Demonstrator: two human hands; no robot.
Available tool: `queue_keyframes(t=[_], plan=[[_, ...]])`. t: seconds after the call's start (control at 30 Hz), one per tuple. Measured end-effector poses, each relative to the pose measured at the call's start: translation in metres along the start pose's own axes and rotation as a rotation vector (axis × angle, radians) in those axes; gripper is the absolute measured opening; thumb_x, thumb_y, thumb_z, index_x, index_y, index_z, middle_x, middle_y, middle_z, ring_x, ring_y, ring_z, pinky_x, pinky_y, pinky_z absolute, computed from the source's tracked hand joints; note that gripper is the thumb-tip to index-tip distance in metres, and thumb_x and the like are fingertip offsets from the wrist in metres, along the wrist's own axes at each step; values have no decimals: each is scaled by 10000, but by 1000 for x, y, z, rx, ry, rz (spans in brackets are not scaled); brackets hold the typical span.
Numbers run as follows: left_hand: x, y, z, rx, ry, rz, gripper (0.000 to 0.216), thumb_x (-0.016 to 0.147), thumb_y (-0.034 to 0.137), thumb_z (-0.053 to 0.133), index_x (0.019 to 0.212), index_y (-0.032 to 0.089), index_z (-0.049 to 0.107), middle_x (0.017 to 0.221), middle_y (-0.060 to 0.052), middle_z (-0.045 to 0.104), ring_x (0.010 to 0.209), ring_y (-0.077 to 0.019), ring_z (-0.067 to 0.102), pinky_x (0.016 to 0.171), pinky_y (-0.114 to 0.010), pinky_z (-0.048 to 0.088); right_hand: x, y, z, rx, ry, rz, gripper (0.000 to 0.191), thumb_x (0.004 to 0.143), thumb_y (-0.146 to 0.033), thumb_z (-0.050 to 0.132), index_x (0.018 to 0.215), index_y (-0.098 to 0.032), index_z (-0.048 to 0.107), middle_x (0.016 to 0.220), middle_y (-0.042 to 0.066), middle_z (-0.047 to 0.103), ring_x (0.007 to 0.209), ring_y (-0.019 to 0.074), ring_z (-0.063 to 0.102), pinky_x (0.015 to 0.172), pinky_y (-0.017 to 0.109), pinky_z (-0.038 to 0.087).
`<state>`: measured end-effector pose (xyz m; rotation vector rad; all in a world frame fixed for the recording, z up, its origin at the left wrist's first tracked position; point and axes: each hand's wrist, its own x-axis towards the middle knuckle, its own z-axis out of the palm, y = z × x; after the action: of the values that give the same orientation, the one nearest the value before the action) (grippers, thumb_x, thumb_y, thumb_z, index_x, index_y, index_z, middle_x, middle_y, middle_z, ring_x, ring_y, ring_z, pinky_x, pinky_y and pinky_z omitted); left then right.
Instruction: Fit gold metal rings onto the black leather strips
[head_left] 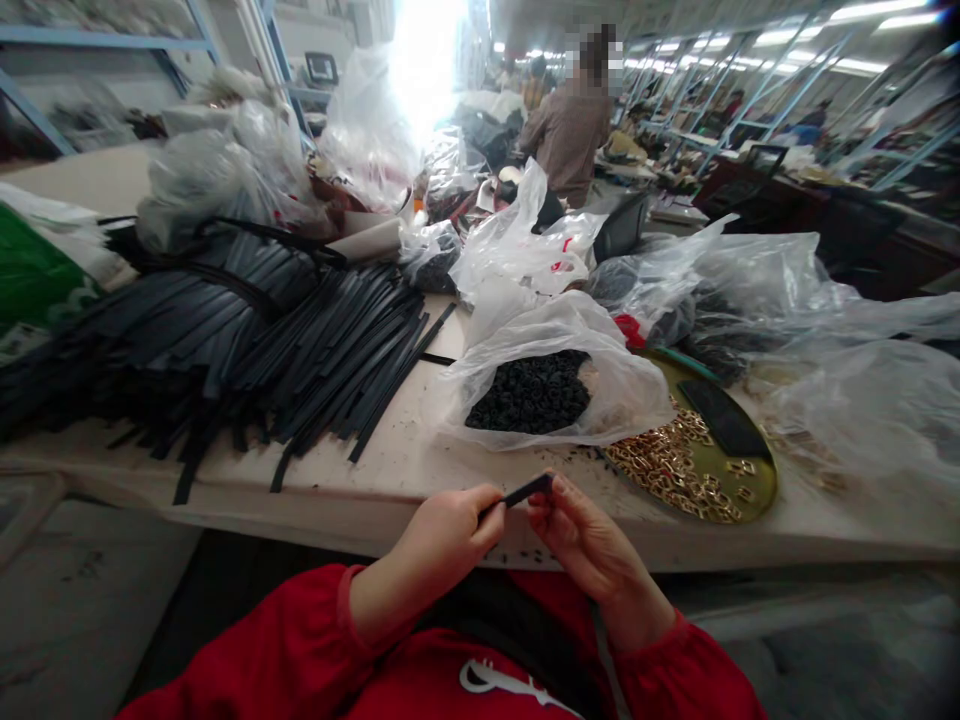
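From my remote seat I see a clear plastic bag (600, 350) lying open on the table (390, 480), just beyond the hands, with a heap of small black rings (532, 392) inside it. To its right sits a round brass-coloured tray (754, 492); loose gold buckles (671, 468) fill its near and left part, and a flat black piece (724, 418) lies across its far side. The bag's edge overlaps the tray's left rim. More plastic bags (750, 280) crowd the far and right part of the table, some holding dark things I cannot make out. On the left a wide pile of long black straps (247, 340) fans across the tabletop, their near ends reaching toward the table's edge.

The short black strip (525, 491) is held in the air over the near edge of the table, right in front of the bag of rings. Its long axis runs left to right, with the right end tilted a little higher and slightly farther from me. My view shows the left hand (442, 545) clenched, thumb and forefinger pinching the strip's lower left end. The right hand (581, 540) has its fingers curled, its fingertips gripping the upper right end. Both wrists come out of red sleeves (300, 640). A person (570, 130) stands far behind the table, back turned
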<state>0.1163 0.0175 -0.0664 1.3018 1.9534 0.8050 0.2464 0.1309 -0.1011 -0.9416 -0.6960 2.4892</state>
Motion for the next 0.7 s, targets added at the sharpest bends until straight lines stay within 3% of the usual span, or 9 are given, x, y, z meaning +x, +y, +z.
queue_keyframes(t=[0.2, 0.53, 0.7], plan=[[1, 0, -2, 165, -56, 52, 283, 832, 299, 380, 711, 168, 600, 602, -12, 563, 526, -114, 451, 479, -229, 210, -5, 7, -3, -232, 46, -175, 250, 623, -242, 741, 808, -221, 573, 698, -59, 589, 587, 65, 531, 561, 175, 429], [10, 7, -5, 107, -213, 5, 287, 797, 280, 366, 725, 171, 621, 624, 7, 577, 555, -123, 472, 506, -207, 258, -11, 11, -10, -224, -58, -91, 289, 600, -266, 742, 764, -201, 514, 656, -66, 565, 564, 71, 511, 576, 196, 380], [17, 7, -3, 157, -291, -45, 269, 778, 299, 392, 686, 174, 613, 615, 2, 583, 567, -138, 500, 510, -211, 273, -12, 20, -15, -308, -112, -123, 252, 615, -265, 730, 733, -179, 525, 591, -69, 545, 518, 63, 471, 529, 183, 347]])
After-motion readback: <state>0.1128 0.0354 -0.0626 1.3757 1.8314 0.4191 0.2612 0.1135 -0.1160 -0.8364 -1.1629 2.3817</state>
